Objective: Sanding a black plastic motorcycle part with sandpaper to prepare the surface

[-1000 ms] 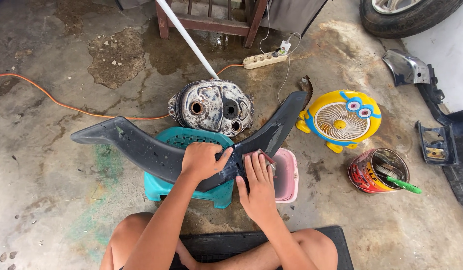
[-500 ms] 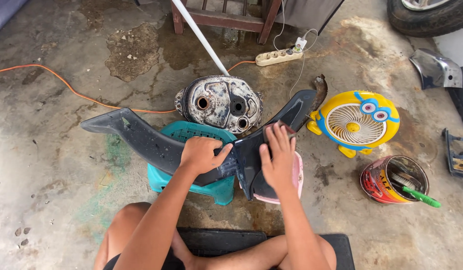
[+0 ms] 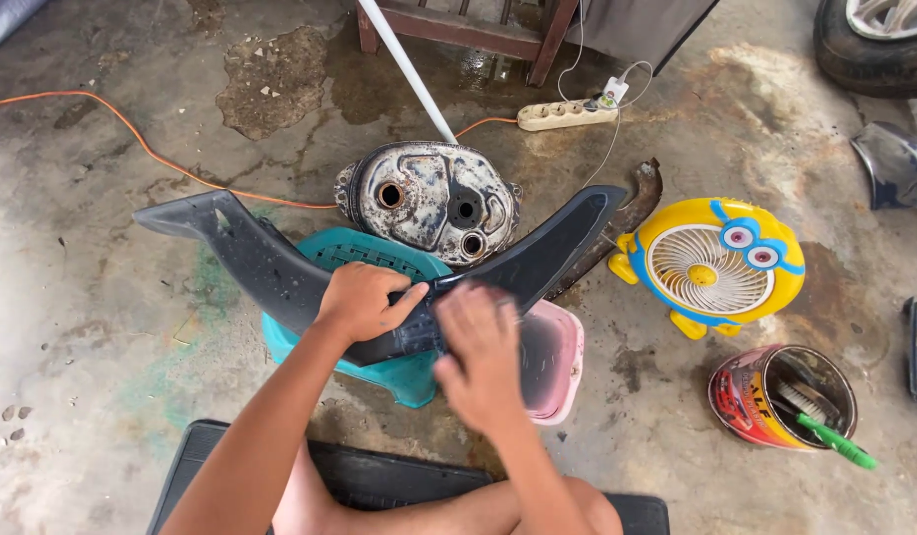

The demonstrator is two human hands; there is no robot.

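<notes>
Head view: I am looking steeply down from above my knees, close over my hands point(image 3: 419, 327), facing the concrete floor point(image 3: 72, 297).

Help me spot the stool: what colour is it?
Teal stool, under the dark panel; best in the head view.

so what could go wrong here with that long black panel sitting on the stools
The black panel overhangs the teal stool and pink stool far on both sides, so pressure from the right hand might tip it despite the left hand holding it. Its right tip could perhaps knock the yellow fan. The power strip lies close to a wet patch.
</notes>
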